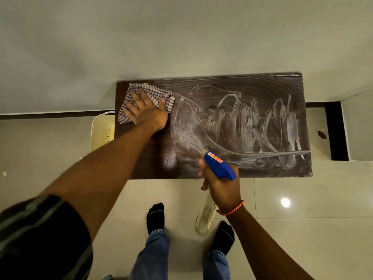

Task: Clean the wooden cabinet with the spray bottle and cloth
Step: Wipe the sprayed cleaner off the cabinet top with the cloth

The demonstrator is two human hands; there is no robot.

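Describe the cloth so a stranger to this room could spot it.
Find the dark wooden cabinet top against the pale wall. At its far left corner, under the person's flat left hand, lies the cloth. It is the only checked fabric, brown and white, unlike the blue-topped spray bottle in the right hand.

There is a single view, from a wide-angle camera worn on the person's head. It looks steeply down, almost straight onto the top of the wooden cabinet (242,126), which fills the middle of the frame at arm's length. The wall (181,37) behind the cabinet takes up the upper third, and the tiled floor (292,229) spreads across the bottom. The person's socked feet (155,218) stand directly beneath the lens. Both arms enter from the lower corners. The left hand (146,112) reaches to the cabinet's far left corner. The right hand (221,185), gripping the spray bottle (220,167), is nearer the camera, at the cabinet's front edge. The lens bends straight lines near the frame's edges.
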